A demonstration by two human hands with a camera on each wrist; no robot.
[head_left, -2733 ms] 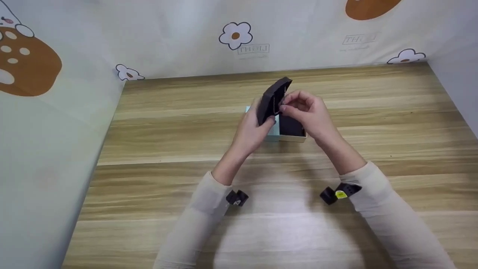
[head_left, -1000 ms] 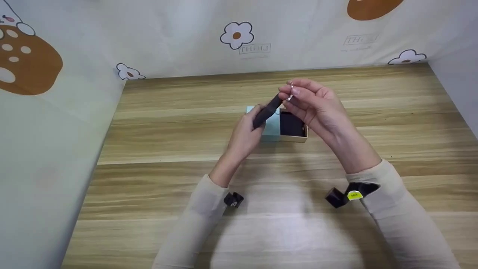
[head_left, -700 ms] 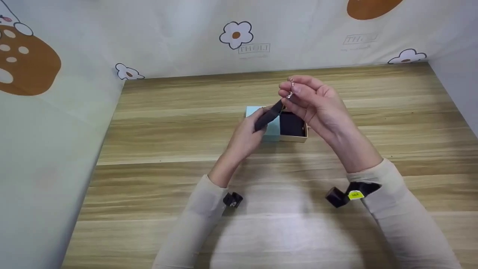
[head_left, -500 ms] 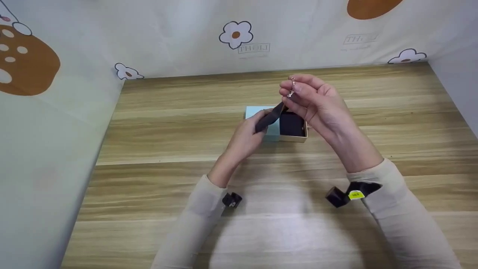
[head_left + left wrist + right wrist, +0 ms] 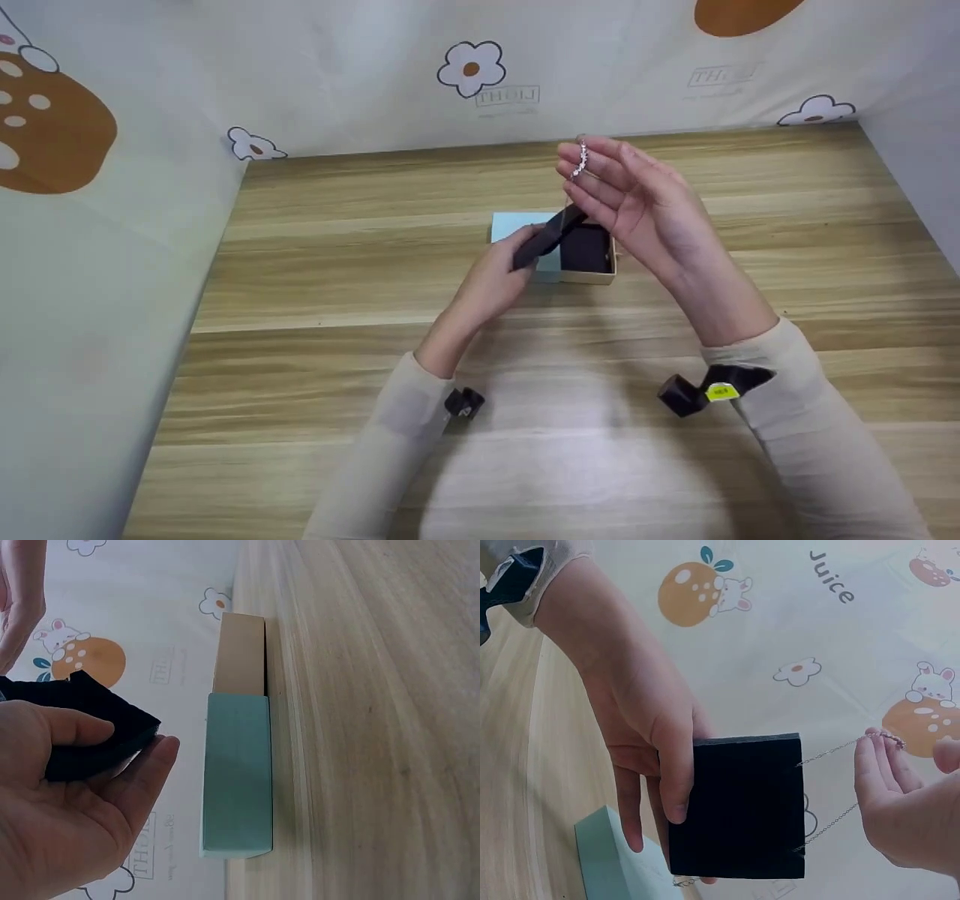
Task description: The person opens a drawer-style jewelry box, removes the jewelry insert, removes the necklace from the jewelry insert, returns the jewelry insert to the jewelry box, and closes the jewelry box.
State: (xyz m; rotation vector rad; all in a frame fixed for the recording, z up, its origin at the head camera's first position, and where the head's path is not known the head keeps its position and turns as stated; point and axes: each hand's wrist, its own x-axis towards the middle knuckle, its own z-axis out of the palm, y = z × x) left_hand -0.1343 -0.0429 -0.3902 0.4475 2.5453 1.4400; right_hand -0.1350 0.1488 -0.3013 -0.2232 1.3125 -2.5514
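My left hand grips a black square jewelry pad, thumb on one face and fingers behind. A fine silver necklace chain runs from two spots along the pad's edge to my right hand. Across the straightened fingers of that hand lies the necklace's curved, sparkling pendant, with the thumb held apart from it. In the left wrist view the pad is tilted in my left hand. A bit of chain also shows at the pad's lower corner in the right wrist view.
Beneath the hands, a light blue box sleeve sits on the wooden table. A beige inner tray with a black inside sticks out of its right end. A patterned cloth hangs behind the table.
My right hand has gone from pinching the chain at the pad to drawing it up and away. Its thumb has just lifted off the pendant. The pad has been tipped over in my left hand.
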